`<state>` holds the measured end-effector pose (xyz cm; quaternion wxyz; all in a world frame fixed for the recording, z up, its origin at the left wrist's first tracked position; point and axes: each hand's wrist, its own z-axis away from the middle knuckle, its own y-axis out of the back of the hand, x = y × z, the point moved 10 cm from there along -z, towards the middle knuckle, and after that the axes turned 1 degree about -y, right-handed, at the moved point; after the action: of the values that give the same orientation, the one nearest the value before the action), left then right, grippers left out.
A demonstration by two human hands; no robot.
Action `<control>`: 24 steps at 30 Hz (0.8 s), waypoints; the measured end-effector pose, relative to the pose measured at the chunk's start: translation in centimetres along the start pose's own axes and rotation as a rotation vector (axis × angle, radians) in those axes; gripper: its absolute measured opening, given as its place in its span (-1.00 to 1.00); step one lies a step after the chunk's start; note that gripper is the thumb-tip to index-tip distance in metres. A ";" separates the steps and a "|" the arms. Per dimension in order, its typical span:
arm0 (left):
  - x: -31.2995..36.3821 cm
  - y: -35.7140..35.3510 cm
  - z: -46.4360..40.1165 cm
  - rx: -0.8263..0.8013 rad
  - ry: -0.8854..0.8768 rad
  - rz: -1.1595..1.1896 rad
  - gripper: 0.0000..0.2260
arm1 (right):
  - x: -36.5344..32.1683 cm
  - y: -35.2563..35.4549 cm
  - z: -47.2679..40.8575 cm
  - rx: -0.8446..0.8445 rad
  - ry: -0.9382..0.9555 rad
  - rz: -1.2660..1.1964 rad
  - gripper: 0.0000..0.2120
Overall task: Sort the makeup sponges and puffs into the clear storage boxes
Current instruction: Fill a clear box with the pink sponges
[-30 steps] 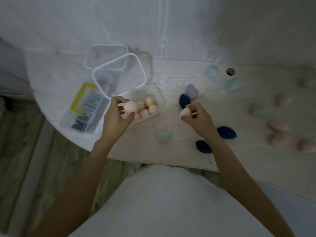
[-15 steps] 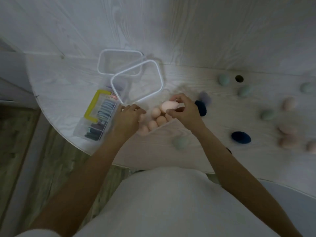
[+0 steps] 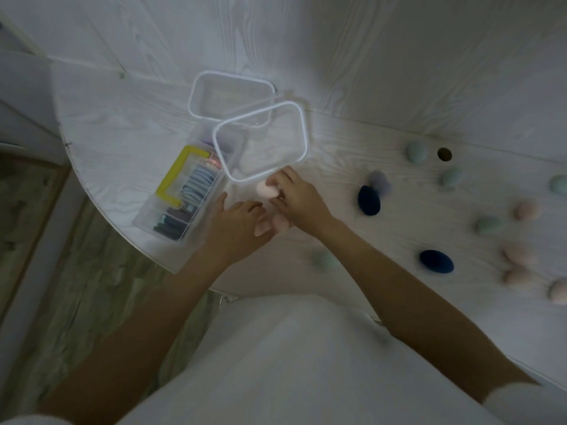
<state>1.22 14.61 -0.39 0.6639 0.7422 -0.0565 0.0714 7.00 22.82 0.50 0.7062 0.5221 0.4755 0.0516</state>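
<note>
My right hand (image 3: 296,196) pinches a pale pink sponge (image 3: 266,189) at the near rim of a clear box whose white-rimmed lid (image 3: 260,141) tilts up above it. My left hand (image 3: 237,223) lies flat over that box, fingers spread, covering most of the pink sponges (image 3: 277,223) inside. Loose sponges lie to the right on the white table (image 3: 122,118): two navy ones (image 3: 368,200) (image 3: 436,261), a lilac one (image 3: 379,179), several green ones (image 3: 416,151) and several pink ones (image 3: 518,256).
A clear box with a yellow handle (image 3: 181,197) holds stacked grey and blue puffs at the table's left edge. Another clear lid (image 3: 230,98) rests behind. A round hole (image 3: 444,154) is in the tabletop. One green sponge (image 3: 325,259) sits near the front edge.
My right hand carried the pink sponge leftwards from the table to the box. My left hand let go of its sponge and came down flat over the box.
</note>
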 end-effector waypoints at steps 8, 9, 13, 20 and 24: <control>-0.3 -0.5 0.1 -0.024 0.038 0.053 -0.53 | -0.8 -3.7 -0.3 -0.184 0.292 0.550 -0.85; -0.4 -0.7 0.1 -0.039 0.051 0.053 -0.53 | -0.5 -4.1 0.0 -0.260 0.298 0.540 -0.86; -0.6 -1.1 0.0 -0.099 0.046 0.059 -0.53 | 0.1 -4.5 0.2 -0.401 0.256 0.453 -0.82; -0.3 -1.1 -0.2 -0.139 0.005 0.061 -0.43 | 2.3 -2.9 -0.1 -0.300 0.011 0.058 -0.77; -0.6 -0.9 -0.2 -0.098 0.036 0.050 -0.44 | 2.1 -2.9 -0.2 -0.311 -0.004 0.056 -0.67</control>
<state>0.78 14.87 -1.31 0.6983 0.7059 -0.0663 0.0987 6.80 22.85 -3.10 0.7778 0.4197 0.4454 0.1432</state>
